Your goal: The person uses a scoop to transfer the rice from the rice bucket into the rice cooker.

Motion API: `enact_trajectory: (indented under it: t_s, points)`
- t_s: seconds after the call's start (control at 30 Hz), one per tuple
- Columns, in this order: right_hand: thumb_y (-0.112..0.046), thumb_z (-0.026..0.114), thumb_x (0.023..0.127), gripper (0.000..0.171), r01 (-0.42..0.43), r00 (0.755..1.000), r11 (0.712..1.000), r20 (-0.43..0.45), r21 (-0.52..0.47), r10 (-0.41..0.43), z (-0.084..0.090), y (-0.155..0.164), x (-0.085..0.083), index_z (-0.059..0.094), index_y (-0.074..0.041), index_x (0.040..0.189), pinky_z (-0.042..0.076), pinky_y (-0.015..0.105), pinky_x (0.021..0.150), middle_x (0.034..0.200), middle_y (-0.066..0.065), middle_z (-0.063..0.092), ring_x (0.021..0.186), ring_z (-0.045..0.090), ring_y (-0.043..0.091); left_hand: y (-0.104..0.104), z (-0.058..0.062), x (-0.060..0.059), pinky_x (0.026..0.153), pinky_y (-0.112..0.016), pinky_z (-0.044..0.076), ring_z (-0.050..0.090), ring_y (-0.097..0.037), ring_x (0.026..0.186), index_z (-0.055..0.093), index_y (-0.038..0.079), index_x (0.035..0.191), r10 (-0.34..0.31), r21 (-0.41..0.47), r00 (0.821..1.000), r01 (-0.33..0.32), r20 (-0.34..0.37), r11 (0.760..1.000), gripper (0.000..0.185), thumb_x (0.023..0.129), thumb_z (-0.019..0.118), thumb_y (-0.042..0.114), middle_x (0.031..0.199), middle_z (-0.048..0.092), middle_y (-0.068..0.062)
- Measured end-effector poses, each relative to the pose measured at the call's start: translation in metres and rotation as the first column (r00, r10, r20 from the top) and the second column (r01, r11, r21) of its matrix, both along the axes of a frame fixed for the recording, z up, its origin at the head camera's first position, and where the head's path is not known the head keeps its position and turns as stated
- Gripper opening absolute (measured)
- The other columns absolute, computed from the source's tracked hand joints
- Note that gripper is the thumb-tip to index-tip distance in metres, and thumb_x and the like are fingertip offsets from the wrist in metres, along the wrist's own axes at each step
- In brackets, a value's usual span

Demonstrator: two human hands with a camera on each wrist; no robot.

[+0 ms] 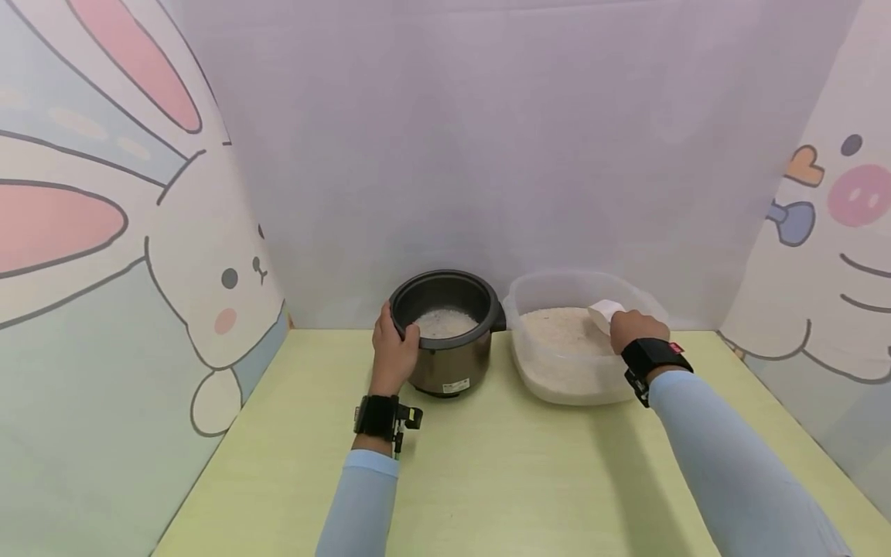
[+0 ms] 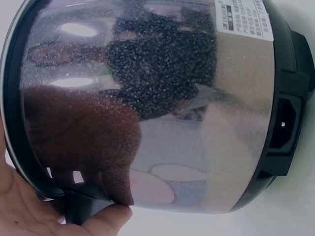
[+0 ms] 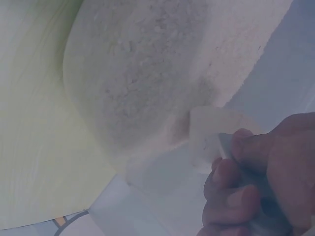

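Note:
A dark rice cooker (image 1: 459, 367) with no lid stands at the back of the table, with white rice (image 1: 445, 323) in its pot. My left hand (image 1: 393, 357) grips the cooker's left side, thumb and fingers around the black side handle (image 2: 78, 206) just under the rim. To the right stands a translucent plastic tub (image 1: 550, 286) holding much more rice (image 1: 560, 329). Inside its right part, my right hand (image 1: 635, 329) holds a white scoop (image 1: 604, 312) by the handle. In the right wrist view the scoop's head (image 3: 206, 130) dips against the rice; its contents are hidden.
The yellow-green table (image 1: 487, 480) extends in front of both vessels. A pale curtain-like backdrop (image 1: 487, 155) hangs right behind them. Walls with cartoon animals close in on the left and right. The cooker's second handle (image 1: 500, 319) points toward the tub, close to it.

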State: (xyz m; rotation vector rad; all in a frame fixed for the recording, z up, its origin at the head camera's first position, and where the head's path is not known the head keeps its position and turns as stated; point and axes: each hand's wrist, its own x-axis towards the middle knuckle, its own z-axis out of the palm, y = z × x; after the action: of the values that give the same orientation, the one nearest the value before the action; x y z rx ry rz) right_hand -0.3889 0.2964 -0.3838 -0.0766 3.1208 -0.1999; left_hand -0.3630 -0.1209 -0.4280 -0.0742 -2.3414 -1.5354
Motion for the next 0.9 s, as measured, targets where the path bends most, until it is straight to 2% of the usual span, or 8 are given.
enact_trajectory:
  t_s: [0.17, 0.37, 0.6, 0.73, 0.8, 0.9]
  points:
    - [-0.002, 0.053, 0.096, 0.018, -0.004, 1.0, 1.0, 0.011, -0.004, 0.004, 0.001, 0.0, 0.0, 0.066, 0.001, 0.084, 0.044, 0.043, 0.053, 0.068, 0.01, 0.06, 0.059, 0.053, 0.028, 0.001, 0.0, 0.001, 0.118, -0.06, 0.026, 0.014, -0.037, 0.154, 0.01, 0.015, 0.166, 0.003, 0.006, 1.0, -0.003, 0.004, 1.0, 0.074, 0.102, 0.045, 0.03, 0.168, 0.014, -0.016]
    - [-0.007, 0.053, 0.099, 0.023, -0.042, 0.996, 0.999, 0.076, -0.023, 0.044, 0.002, 0.005, 0.001, 0.064, -0.003, 0.079, 0.039, 0.04, 0.055, 0.062, 0.005, 0.047, 0.057, 0.044, 0.022, 0.002, -0.002, -0.003, 0.118, -0.06, 0.026, 0.014, -0.037, 0.154, 0.01, 0.015, 0.166, -0.002, -0.001, 1.0, 0.002, -0.001, 1.0, 0.074, 0.101, 0.044, 0.031, 0.168, 0.015, -0.017]
    - [-0.015, 0.051, 0.102, 0.024, -0.072, 0.99, 0.996, 0.12, -0.059, 0.079, -0.006, 0.019, -0.012, 0.066, -0.002, 0.09, 0.039, 0.04, 0.058, 0.067, 0.006, 0.05, 0.061, 0.046, 0.023, 0.005, -0.002, -0.006, 0.119, -0.059, 0.025, 0.014, -0.037, 0.154, 0.01, 0.015, 0.165, -0.002, 0.006, 1.0, 0.002, -0.012, 1.0, 0.074, 0.102, 0.044, 0.03, 0.168, 0.015, -0.017]
    - [-0.018, 0.045, 0.104, 0.03, -0.079, 0.982, 0.995, 0.169, -0.054, 0.087, -0.007, 0.022, -0.018, 0.067, 0.003, 0.105, 0.041, 0.044, 0.064, 0.08, 0.012, 0.06, 0.067, 0.05, 0.026, 0.006, -0.001, -0.005, 0.119, -0.059, 0.026, 0.014, -0.036, 0.154, 0.01, 0.014, 0.165, 0.0, 0.003, 1.0, 0.0, -0.003, 1.0, 0.074, 0.102, 0.044, 0.03, 0.168, 0.015, -0.016]
    - [-0.02, 0.044, 0.105, 0.033, -0.079, 0.979, 0.996, 0.184, -0.042, 0.085, -0.006, 0.021, -0.019, 0.066, 0.005, 0.112, 0.043, 0.047, 0.068, 0.092, 0.017, 0.065, 0.072, 0.053, 0.029, 0.007, 0.0, -0.004, 0.119, -0.059, 0.026, 0.014, -0.036, 0.154, 0.01, 0.014, 0.165, -0.001, 0.004, 1.0, 0.001, 0.0, 1.0, 0.074, 0.102, 0.044, 0.031, 0.168, 0.015, -0.016]
    - [-0.021, 0.046, 0.105, 0.034, -0.076, 0.977, 0.997, 0.197, -0.032, 0.081, -0.004, 0.016, -0.02, 0.066, 0.005, 0.114, 0.044, 0.051, 0.072, 0.105, 0.023, 0.066, 0.08, 0.056, 0.032, 0.007, 0.001, -0.003, 0.118, -0.059, 0.026, 0.013, -0.036, 0.154, 0.01, 0.014, 0.165, 0.0, 0.003, 1.0, 0.0, -0.001, 1.0, 0.074, 0.102, 0.044, 0.03, 0.168, 0.014, -0.016]
